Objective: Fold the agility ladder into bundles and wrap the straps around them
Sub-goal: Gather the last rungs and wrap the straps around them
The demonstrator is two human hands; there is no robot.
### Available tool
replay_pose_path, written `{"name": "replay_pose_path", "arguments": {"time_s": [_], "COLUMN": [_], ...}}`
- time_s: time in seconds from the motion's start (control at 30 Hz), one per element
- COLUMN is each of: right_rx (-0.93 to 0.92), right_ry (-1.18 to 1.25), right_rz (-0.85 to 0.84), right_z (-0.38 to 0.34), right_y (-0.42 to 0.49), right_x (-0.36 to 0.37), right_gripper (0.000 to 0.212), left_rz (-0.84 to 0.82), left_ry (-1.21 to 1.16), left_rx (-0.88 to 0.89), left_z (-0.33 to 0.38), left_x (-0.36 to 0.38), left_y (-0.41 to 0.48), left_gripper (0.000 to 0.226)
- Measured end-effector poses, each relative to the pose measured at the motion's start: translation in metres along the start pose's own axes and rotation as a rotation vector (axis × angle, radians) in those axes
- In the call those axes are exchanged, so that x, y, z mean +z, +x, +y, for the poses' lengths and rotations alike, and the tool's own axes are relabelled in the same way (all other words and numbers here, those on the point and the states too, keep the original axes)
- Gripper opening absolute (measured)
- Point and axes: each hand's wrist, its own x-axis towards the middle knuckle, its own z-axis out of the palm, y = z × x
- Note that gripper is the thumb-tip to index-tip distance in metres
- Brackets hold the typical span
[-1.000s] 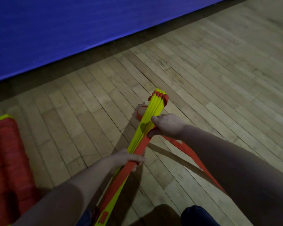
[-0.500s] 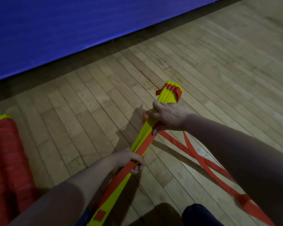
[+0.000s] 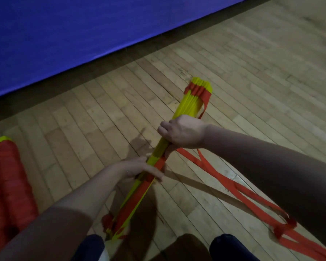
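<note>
The ladder bundle (image 3: 188,104) is held slantwise over the middle of the floor (image 3: 252,81), its far end raised toward the blue wall (image 3: 83,34) and its near end down by the knees (image 3: 231,247). The right hand (image 3: 183,134) has its fingers closed firmly round the rungs above mid-length. The left hand (image 3: 139,170) lies lower down, fingers fairly straight across the stack, pressing a red strap flat against it (whether the thumb hooks underneath is hidden).

The step in hand looks like starting the wrap. It probably goes best if the right hand squeezes the rungs tight so none fans out, while the left hand pins the strap and each turn is laid snug beside the one before.

The loose straps (image 3: 220,178) trail across the floor toward its near right corner, crossing and knotting there; that tangle could snag as the slack is drawn in. A wrapped bundle (image 3: 9,185) lies at the floor's left edge, well apart.
</note>
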Motion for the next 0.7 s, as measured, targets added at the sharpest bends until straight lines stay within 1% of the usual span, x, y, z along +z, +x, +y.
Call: {"name": "replay_pose_path", "arguments": {"time_s": [0.03, 0.07, 0.13, 0.17, 0.23, 0.27, 0.3, 0.33, 0.4, 0.43, 0.5, 0.57, 0.63, 0.67, 0.7], "right_rx": [-0.034, -0.037, -0.021, -0.029, -0.036, -0.044, -0.034, 0.002, 0.138, 0.21, 0.366, 0.47, 0.554, 0.614, 0.678], "right_ry": [-0.015, -0.038, -0.113, -0.112, -0.069, -0.056, -0.039, -0.02, -0.012, 0.001, 0.07, 0.216, 0.406, 0.491, 0.562], "right_rz": [0.027, 0.05, 0.098, 0.138, 0.171, 0.186, 0.145, 0.08, -0.081, -0.099, -0.003, 0.115, 0.198, 0.248, 0.263], "right_z": [0.002, 0.002, 0.002, 0.002, 0.006, 0.009, 0.011, 0.014, 0.02, 0.023, 0.029, 0.032, 0.03, 0.029, 0.027], "right_y": [0.001, 0.001, 0.003, 0.003, 0.002, 0.001, 0.0, -0.001, -0.007, -0.011, -0.021, -0.029, -0.033, -0.033, -0.032], "right_x": [-0.004, -0.007, -0.014, -0.021, -0.027, -0.03, -0.035, -0.04, -0.048, -0.051, -0.054, -0.05, -0.043, -0.038, -0.033], "right_gripper": [0.063, 0.059, 0.048, 0.043, 0.035, 0.033, 0.035, 0.039, 0.052, 0.055, 0.055, 0.046, 0.033, 0.029, 0.028], "left_rz": [0.041, 0.1, 0.197, 0.245, 0.333, 0.358, 0.37, 0.375, 0.372, 0.373, 0.368, 0.35, 0.362, 0.371, 0.375], "left_ry": [0.006, 0.029, 0.09, 0.109, 0.151, 0.18, 0.192, 0.196, 0.212, 0.226, 0.21, 0.154, 0.098, 0.064, 0.033], "left_rx": [0.057, 0.116, 0.211, 0.242, 0.285, 0.316, 0.346, 0.372, 0.349, 0.316, 0.26, 0.244, 0.251, 0.259, 0.27], "left_z": [0.014, 0.025, 0.047, 0.056, 0.067, 0.073, 0.079, 0.081, 0.078, 0.072, 0.057, 0.044, 0.037, 0.036, 0.037], "left_x": [0.003, 0.005, 0.009, 0.012, 0.017, 0.02, 0.022, 0.023, 0.019, 0.015, 0.008, 0.0, -0.007, -0.009, -0.01], "left_y": [-0.001, 0.001, 0.004, 0.006, 0.009, 0.009, 0.008, 0.008, 0.008, 0.008, 0.007, 0.007, 0.007, 0.006, 0.005], "left_gripper": [0.041, 0.033, 0.041, 0.043, 0.033, 0.032, 0.033, 0.034, 0.032, 0.03, 0.023, 0.012, 0.018, 0.019, 0.016]}}
